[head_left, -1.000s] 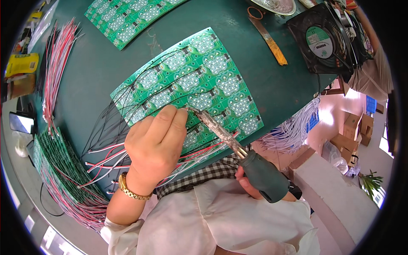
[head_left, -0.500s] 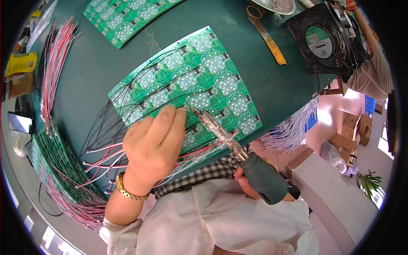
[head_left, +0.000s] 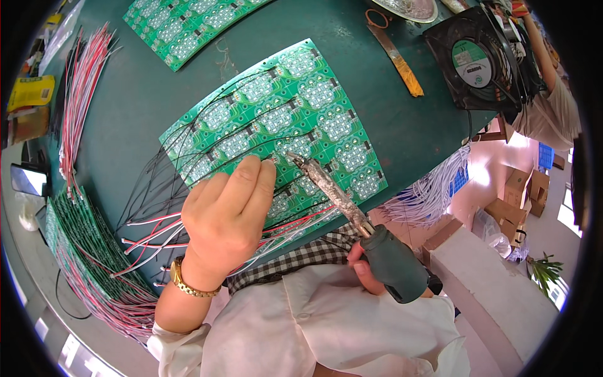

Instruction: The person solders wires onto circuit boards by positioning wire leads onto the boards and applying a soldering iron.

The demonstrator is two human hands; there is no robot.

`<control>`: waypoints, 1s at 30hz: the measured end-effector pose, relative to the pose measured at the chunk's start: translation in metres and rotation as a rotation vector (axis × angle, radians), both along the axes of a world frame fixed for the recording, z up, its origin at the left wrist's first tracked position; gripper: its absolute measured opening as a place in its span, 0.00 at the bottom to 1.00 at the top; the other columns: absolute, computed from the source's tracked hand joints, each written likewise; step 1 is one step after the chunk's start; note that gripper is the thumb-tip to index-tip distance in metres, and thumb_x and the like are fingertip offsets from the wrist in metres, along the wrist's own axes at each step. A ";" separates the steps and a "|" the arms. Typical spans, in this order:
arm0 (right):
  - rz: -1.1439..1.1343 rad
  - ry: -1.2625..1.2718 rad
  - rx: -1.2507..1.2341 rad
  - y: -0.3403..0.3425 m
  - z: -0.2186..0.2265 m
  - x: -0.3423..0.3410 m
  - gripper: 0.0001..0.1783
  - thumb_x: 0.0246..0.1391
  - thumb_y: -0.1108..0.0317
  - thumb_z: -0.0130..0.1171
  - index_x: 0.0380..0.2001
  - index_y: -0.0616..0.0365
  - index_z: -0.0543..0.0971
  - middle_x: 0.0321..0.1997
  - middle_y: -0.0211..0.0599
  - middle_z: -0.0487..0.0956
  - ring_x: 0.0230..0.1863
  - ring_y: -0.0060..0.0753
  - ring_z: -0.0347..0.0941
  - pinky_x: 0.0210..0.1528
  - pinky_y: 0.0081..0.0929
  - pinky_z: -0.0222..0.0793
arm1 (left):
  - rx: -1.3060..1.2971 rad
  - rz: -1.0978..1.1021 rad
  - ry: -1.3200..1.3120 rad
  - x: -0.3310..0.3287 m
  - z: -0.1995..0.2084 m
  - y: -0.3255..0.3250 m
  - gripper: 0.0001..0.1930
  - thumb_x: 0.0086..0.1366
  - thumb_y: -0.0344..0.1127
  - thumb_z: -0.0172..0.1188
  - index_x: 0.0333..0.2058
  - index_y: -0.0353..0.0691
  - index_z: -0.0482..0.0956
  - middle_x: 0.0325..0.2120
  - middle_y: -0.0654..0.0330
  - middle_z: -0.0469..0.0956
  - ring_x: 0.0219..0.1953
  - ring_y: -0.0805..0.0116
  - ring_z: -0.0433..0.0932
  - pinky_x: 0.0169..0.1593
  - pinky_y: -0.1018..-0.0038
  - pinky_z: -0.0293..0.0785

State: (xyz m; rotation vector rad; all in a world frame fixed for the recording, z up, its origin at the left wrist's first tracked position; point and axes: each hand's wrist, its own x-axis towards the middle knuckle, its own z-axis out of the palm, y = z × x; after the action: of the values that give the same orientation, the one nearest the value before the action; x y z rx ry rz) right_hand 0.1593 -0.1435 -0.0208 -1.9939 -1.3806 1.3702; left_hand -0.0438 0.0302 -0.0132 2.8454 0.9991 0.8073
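Left hand [head_left: 229, 204] pinched together at fingertips, contents hidden, over green rectangular circuit-board panel [head_left: 339, 125] on dark-green tabletop [head_left: 427, 135]. Right hand [head_left: 364, 274] clasps dark-handled, crusted-metal soldering iron [head_left: 342, 204]; iron so close, we fear slip burning left hand or thin black wires [head_left: 154, 171].

Wearer's two hands [head_left: 226, 204] [head_left: 363, 269], one soldering iron [head_left: 359, 223], two separate circuit panels [head_left: 279, 122] [head_left: 188, 28], one fan [head_left: 474, 63], apparently one phone [head_left: 29, 180]

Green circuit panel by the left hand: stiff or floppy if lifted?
Probably fairly stiff and light: the green circuit panel looks like a thin sheet. It would likely drag or snag, as black wires trail past its left edge.
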 end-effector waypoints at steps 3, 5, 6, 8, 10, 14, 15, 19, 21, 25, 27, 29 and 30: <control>-0.017 0.005 -0.099 0.004 0.006 0.000 0.10 0.35 0.63 0.64 0.23 0.50 0.74 0.19 0.35 0.75 0.20 0.43 0.70 0.24 0.35 0.67 | -0.002 0.006 0.020 0.001 0.003 -0.001 0.11 0.45 0.28 0.56 0.30 0.34 0.78 0.31 0.59 0.75 0.17 0.75 0.65 0.19 0.79 0.59; -0.051 0.034 -0.097 0.006 0.008 0.001 0.09 0.36 0.63 0.63 0.22 0.50 0.74 0.19 0.35 0.75 0.21 0.43 0.70 0.24 0.35 0.67 | -0.016 0.006 0.030 0.001 0.004 -0.001 0.11 0.45 0.28 0.56 0.31 0.34 0.78 0.31 0.59 0.75 0.17 0.75 0.65 0.19 0.79 0.59; 0.004 0.016 -0.066 0.007 0.009 0.004 0.10 0.36 0.63 0.63 0.22 0.50 0.74 0.20 0.35 0.75 0.21 0.42 0.70 0.24 0.35 0.67 | -0.015 0.004 0.031 0.001 0.004 -0.001 0.11 0.45 0.28 0.56 0.31 0.34 0.78 0.31 0.59 0.75 0.17 0.75 0.65 0.19 0.79 0.59; 0.057 0.000 -0.035 0.012 0.013 0.005 0.10 0.36 0.63 0.63 0.22 0.51 0.74 0.20 0.35 0.75 0.22 0.42 0.71 0.24 0.34 0.67 | -0.023 0.008 0.034 0.001 0.004 -0.001 0.12 0.44 0.28 0.56 0.31 0.34 0.78 0.31 0.59 0.76 0.17 0.75 0.65 0.19 0.79 0.60; -0.170 0.257 -0.218 0.019 0.022 0.004 0.11 0.36 0.62 0.64 0.24 0.52 0.75 0.22 0.34 0.76 0.24 0.41 0.72 0.25 0.33 0.68 | -0.016 0.004 0.040 0.000 0.004 -0.002 0.12 0.44 0.29 0.56 0.31 0.34 0.78 0.31 0.59 0.76 0.17 0.75 0.65 0.19 0.79 0.60; -0.057 0.214 -0.128 0.020 0.028 0.009 0.13 0.35 0.62 0.65 0.26 0.54 0.76 0.24 0.34 0.77 0.25 0.40 0.73 0.28 0.33 0.70 | -0.012 0.003 0.056 -0.002 0.006 -0.002 0.13 0.45 0.29 0.55 0.32 0.34 0.78 0.32 0.59 0.76 0.18 0.74 0.66 0.19 0.79 0.60; 0.015 0.102 -0.061 0.012 0.020 0.009 0.13 0.35 0.62 0.65 0.26 0.53 0.77 0.24 0.33 0.78 0.25 0.40 0.74 0.29 0.33 0.70 | -0.012 0.006 0.057 -0.003 0.006 -0.001 0.13 0.45 0.29 0.55 0.32 0.34 0.78 0.32 0.59 0.76 0.18 0.74 0.66 0.19 0.79 0.60; 0.016 -0.019 -0.271 0.019 0.027 0.004 0.10 0.35 0.62 0.65 0.23 0.50 0.77 0.21 0.31 0.77 0.26 0.37 0.74 0.30 0.31 0.70 | -0.036 -0.014 0.026 -0.003 0.005 -0.001 0.13 0.44 0.29 0.55 0.32 0.35 0.79 0.32 0.60 0.76 0.18 0.74 0.66 0.19 0.78 0.60; 0.028 -0.004 -0.253 0.023 0.027 0.002 0.08 0.35 0.63 0.65 0.22 0.49 0.77 0.19 0.30 0.77 0.24 0.36 0.74 0.29 0.30 0.70 | -0.040 -0.011 0.034 -0.003 0.004 -0.001 0.13 0.44 0.29 0.55 0.32 0.35 0.79 0.32 0.60 0.75 0.18 0.74 0.66 0.20 0.78 0.61; -0.020 0.086 -0.401 0.034 0.035 0.002 0.05 0.35 0.65 0.64 0.19 0.47 0.78 0.16 0.26 0.76 0.20 0.30 0.73 0.27 0.27 0.69 | -0.036 0.028 0.067 -0.001 0.003 -0.005 0.14 0.43 0.29 0.55 0.32 0.35 0.79 0.33 0.60 0.75 0.19 0.73 0.65 0.20 0.78 0.61; -0.064 0.100 -0.560 0.037 0.034 -0.001 0.06 0.39 0.69 0.61 0.24 0.52 0.75 0.21 0.29 0.75 0.24 0.30 0.73 0.29 0.26 0.69 | -0.037 0.040 0.076 0.000 0.004 -0.007 0.14 0.43 0.29 0.55 0.33 0.35 0.79 0.33 0.60 0.75 0.19 0.73 0.65 0.20 0.78 0.61; -0.117 0.109 -0.718 0.028 0.028 0.000 0.07 0.43 0.74 0.57 0.28 0.58 0.71 0.26 0.32 0.75 0.28 0.29 0.72 0.30 0.25 0.68 | 0.009 0.059 0.095 0.002 0.005 -0.008 0.15 0.43 0.29 0.54 0.33 0.35 0.79 0.33 0.59 0.75 0.19 0.72 0.65 0.20 0.78 0.60; -0.046 0.108 -0.537 0.011 0.013 0.003 0.08 0.43 0.73 0.58 0.29 0.58 0.72 0.27 0.32 0.75 0.28 0.29 0.72 0.30 0.24 0.69 | 0.012 0.060 0.095 0.001 0.004 -0.009 0.15 0.43 0.29 0.54 0.33 0.35 0.79 0.33 0.59 0.75 0.19 0.72 0.65 0.20 0.78 0.60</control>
State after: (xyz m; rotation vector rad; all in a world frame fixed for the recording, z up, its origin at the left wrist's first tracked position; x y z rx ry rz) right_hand 0.1626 -0.1327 -0.0073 -2.2021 -0.9787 1.9505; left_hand -0.0425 0.0213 -0.0096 2.9018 1.0988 0.6894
